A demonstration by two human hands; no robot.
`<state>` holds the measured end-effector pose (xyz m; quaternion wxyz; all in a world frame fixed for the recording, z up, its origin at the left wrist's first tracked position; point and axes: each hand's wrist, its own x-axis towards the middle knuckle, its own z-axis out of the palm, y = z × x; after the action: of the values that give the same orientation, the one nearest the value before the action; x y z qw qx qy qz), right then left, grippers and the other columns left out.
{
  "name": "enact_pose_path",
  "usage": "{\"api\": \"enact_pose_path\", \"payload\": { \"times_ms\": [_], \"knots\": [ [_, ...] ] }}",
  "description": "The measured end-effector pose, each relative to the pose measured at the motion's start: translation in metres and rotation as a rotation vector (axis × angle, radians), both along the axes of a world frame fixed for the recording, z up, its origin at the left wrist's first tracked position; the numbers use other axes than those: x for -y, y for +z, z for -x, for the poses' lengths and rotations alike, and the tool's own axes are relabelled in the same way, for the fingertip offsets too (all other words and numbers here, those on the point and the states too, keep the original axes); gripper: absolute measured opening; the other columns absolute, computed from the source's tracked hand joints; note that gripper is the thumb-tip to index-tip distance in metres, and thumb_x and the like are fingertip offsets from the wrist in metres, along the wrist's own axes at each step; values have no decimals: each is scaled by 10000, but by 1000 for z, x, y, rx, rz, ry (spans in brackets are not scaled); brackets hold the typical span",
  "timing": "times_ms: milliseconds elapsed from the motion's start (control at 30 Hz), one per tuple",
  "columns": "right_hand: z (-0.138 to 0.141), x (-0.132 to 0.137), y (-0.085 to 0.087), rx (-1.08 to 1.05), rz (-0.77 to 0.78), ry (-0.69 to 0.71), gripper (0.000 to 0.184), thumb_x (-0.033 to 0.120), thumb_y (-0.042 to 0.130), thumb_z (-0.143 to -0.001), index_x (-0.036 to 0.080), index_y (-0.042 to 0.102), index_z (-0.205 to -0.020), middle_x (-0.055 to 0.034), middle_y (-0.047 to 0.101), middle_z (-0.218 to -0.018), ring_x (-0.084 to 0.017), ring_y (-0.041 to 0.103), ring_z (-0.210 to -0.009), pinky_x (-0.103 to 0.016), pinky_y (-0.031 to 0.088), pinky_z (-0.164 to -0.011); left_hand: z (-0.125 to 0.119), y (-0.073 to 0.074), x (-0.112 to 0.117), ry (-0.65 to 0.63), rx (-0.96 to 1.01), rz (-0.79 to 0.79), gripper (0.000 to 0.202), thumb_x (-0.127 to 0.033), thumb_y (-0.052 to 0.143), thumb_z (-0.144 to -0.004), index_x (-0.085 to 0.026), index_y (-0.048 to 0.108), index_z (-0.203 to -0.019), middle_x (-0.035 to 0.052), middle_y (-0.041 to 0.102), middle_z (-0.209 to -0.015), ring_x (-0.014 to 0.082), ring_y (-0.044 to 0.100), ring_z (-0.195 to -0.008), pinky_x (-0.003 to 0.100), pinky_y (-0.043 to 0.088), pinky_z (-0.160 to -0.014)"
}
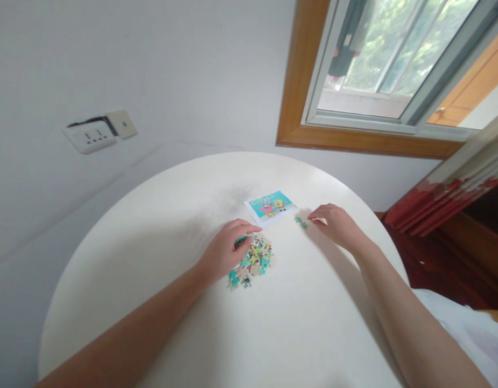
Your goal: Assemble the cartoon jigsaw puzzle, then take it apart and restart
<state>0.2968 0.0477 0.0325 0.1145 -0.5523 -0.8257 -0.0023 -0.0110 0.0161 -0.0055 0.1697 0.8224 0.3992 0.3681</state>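
A heap of small jigsaw puzzle pieces (254,263), mostly teal, beige and yellow, lies on the white table. My left hand (226,248) rests at the heap's left side, thumb and fingers apart, with pieces visible between them. To the right, a few teal puzzle pieces (301,221) lie separate from the heap. My right hand (331,222) is beside these, its fingertips at their right edge and a gap between finger and thumb. Behind the heap lies a picture card (270,207) with pink and yellow cartoon figures on teal.
The round white table (160,226) stands close to a pale wall (172,70) with a socket (91,136). A wood-framed window (365,141) is at the back right. A red and white curtain (438,194) hangs beyond the table's right edge.
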Motion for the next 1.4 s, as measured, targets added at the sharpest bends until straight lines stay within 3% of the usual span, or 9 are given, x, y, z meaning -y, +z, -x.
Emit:
{"api": "enact_pose_path", "payload": {
  "times_ms": [233,367,500,633,867,1033,1200,1300,1400],
  "knots": [
    [0,-5,-10,11,40,38,200,135,584,-825,219,749,-901,-62,715,-919,-206,619,-886,-303,452,-814,0,-2,-2,53,12,-2,286,-132,465,-883,-214,678,-1055,55,640,-1019,179,588,-968,319,467,-909],
    [4,-5,-12,-122,-33,94,186,107,584,-815,204,735,-863,-65,708,-902,-199,618,-862,-321,457,-820,-1,0,-1,71,23,-6,280,-127,459,-881,-205,684,-1029,58,644,-1004,184,591,-961,326,474,-899],
    [31,5,-16,-259,-75,248,195,98,575,-823,200,728,-888,-65,705,-889,-191,616,-851,-328,461,-817,0,-1,-2,80,1,5,289,-121,458,-876,-210,678,-1042,59,650,-1027,193,589,-976,339,471,-905],
    [67,21,-24,-256,-61,370,225,169,559,-872,207,721,-1023,-74,677,-919,-195,594,-884,-333,443,-824,0,-4,-3,86,-45,17,280,-139,492,-862,-195,652,-1085,69,648,-1056,215,576,-1016,368,453,-931],
    [96,29,-33,-248,-42,224,304,313,501,-941,224,667,-1180,-91,611,-969,-228,525,-930,-379,408,-840,-5,-4,-2,52,-148,8,308,-166,542,-852,-181,609,-1152,77,632,-1068,241,545,-1029,397,422,-932],
    [99,24,-38,-305,-14,202,233,269,595,-882,244,694,-1091,-81,593,-977,-231,518,-947,-383,403,-846,-6,-5,-2,66,-145,11,353,-157,545,-845,-189,576,-1195,74,617,-1056,239,534,-1018,398,420,-927],
    [105,22,-39,-528,33,204,116,152,669,-788,212,714,-876,-44,639,-872,-198,566,-887,-340,433,-814,-6,-5,-2,66,-133,15,347,-149,538,-846,-185,570,-1190,73,616,-1039,239,541,-1014,396,417,-928],
    [96,18,-33,-698,35,210,67,154,671,-786,211,706,-793,-23,681,-824,-174,603,-848,-312,458,-803,-5,-5,-2,63,-117,12,359,-147,546,-835,-192,571,-1190,71,620,-1044,240,545,-1021,391,417,-931],
    [68,7,-25,-694,-84,167,64,224,659,-820,226,721,-836,-36,719,-862,-188,627,-858,-336,468,-823,-3,-6,-2,52,-108,13,348,-164,540,-847,-196,575,-1192,72,621,-1050,237,553,-1021,389,420,-930]
  ]
}}
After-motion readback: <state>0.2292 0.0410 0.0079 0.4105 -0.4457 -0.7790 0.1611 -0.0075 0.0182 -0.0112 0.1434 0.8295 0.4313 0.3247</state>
